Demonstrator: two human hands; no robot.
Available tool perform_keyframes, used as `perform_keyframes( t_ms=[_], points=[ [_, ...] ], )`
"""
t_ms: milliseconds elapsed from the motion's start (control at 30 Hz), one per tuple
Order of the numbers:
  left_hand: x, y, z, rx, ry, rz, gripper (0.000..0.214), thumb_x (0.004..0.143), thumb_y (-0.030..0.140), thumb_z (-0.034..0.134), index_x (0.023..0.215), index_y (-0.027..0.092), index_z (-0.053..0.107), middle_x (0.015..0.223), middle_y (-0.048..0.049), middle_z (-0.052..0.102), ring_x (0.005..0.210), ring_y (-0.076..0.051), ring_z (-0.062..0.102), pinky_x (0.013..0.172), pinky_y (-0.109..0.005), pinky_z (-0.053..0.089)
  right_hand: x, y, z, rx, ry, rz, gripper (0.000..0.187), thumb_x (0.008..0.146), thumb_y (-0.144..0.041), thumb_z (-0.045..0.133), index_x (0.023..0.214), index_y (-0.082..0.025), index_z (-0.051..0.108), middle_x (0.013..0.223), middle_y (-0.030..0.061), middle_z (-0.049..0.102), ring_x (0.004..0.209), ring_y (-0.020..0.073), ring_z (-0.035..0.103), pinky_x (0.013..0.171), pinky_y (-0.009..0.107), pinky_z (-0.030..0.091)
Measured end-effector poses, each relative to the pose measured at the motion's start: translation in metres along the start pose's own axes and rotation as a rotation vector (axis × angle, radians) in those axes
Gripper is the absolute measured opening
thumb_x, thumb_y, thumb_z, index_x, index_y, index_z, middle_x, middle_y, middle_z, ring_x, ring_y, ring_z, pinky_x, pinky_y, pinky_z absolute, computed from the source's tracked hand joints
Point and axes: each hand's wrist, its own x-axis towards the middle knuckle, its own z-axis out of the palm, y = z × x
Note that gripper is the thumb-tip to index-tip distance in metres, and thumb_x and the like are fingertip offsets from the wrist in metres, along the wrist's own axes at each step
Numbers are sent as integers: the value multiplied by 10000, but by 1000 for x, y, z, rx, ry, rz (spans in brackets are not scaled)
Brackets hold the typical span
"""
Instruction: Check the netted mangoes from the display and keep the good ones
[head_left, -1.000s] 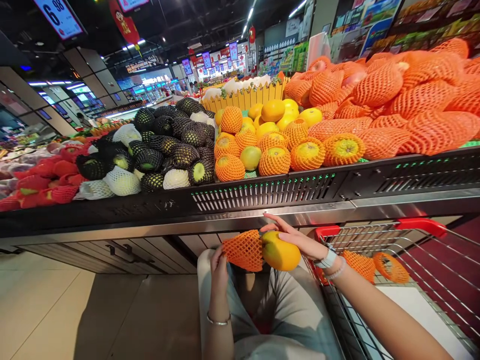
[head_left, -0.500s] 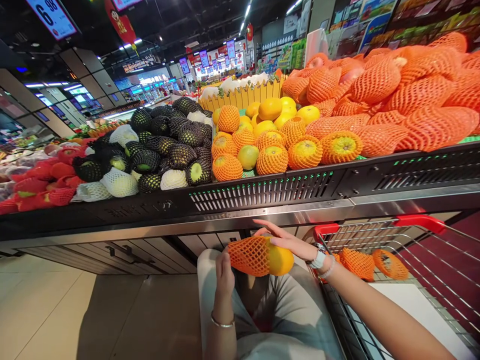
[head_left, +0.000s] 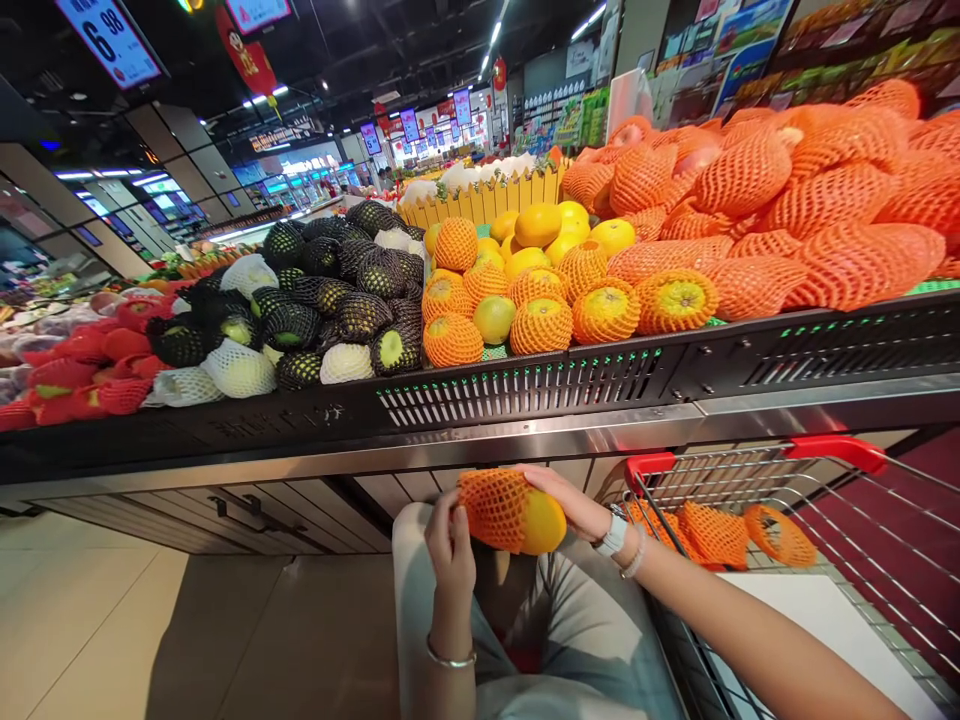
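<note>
Above my lap I hold a yellow-orange citrus fruit (head_left: 545,524) partly inside an orange foam net (head_left: 491,508). The net covers the left portion of the fruit, and its right end shows bare. My left hand (head_left: 451,550) is closed, pinching the left end of the net between thumb and fingers. My right hand (head_left: 566,497) rests around the top and right side of the fruit, thumb side nearest me; its fingertips are hidden behind the fruit and net.
Ahead stands a black display bin (head_left: 525,390) with netted and bare citrus fruits (head_left: 540,325). Dark-netted fruits (head_left: 292,325) lie left of them, large orange-netted fruits (head_left: 750,180) right. A shopping cart (head_left: 832,455) at my right contains loose orange foam nets (head_left: 712,535).
My right hand has shifted left and curled further round the fruit; its fingers were spread over the top before. The fruit's bare end has moved slightly left. My left hand keeps the net's end.
</note>
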Motion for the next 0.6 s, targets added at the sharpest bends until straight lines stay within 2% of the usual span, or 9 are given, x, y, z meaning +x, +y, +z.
perform_keyframes(
  t_ms=[67,100,133,200,233,300,400,500,600],
  points=[
    [-2,7,7,-60,215,201,388,848,407,594,1185,219,558,1172,-99,558,1114,-216,542,1013,-395,417,0,0,3,78,61,-16,513,759,-644,571,948,-175,660,1061,70,672,1024,216,593,1019,404,427],
    [-4,9,13,-88,243,269,524,822,444,623,1285,245,479,1284,-104,481,1229,-232,467,1078,-432,353,-1,1,5,112,93,-28,509,779,-637,553,978,-179,652,1100,69,666,1059,215,587,1036,401,419],
    [-8,11,19,-102,209,302,665,788,504,646,1357,265,399,1377,-114,390,1321,-254,376,1117,-466,294,-1,1,5,138,125,-40,506,797,-627,535,1013,-181,641,1143,70,655,1098,215,576,1055,399,408],
    [-20,12,31,-81,7,282,876,720,607,666,1435,283,277,1503,-140,192,1426,-307,190,1139,-521,232,-2,1,6,146,191,-74,510,825,-616,494,1067,-182,611,1212,75,626,1163,216,547,1087,396,385],
    [-26,10,37,-48,-84,256,929,702,612,678,1453,284,239,1533,-152,103,1445,-331,116,1137,-544,220,-3,1,7,122,220,-97,512,833,-614,479,1086,-184,594,1237,76,611,1184,215,532,1099,393,374],
    [-39,3,48,35,-173,215,947,711,511,722,1467,281,200,1553,-174,1,1453,-364,45,1125,-582,215,-6,-1,8,47,269,-149,508,838,-621,464,1092,-193,564,1254,74,592,1192,211,522,1103,385,373],
    [-54,-12,56,6,-172,124,894,737,368,734,1449,244,207,1532,-228,110,1428,-383,179,1088,-577,305,-16,-7,12,-76,251,-194,512,860,-625,421,1128,-201,524,1278,75,557,1204,208,505,1096,375,379],
    [-61,-23,56,-161,-116,-60,865,756,379,713,1424,219,187,1445,-266,296,1295,-353,446,901,-448,524,-25,-15,18,-239,192,-228,552,881,-620,377,1229,-204,484,1321,88,518,1253,215,466,1100,360,371],
    [-59,-22,52,-254,16,-121,880,727,409,734,1395,254,182,1337,-233,424,1108,-283,595,725,-328,573,-29,-18,20,-420,170,-376,515,918,-554,354,1279,-215,498,1338,93,505,1255,211,466,1096,344,372]
  ],
)
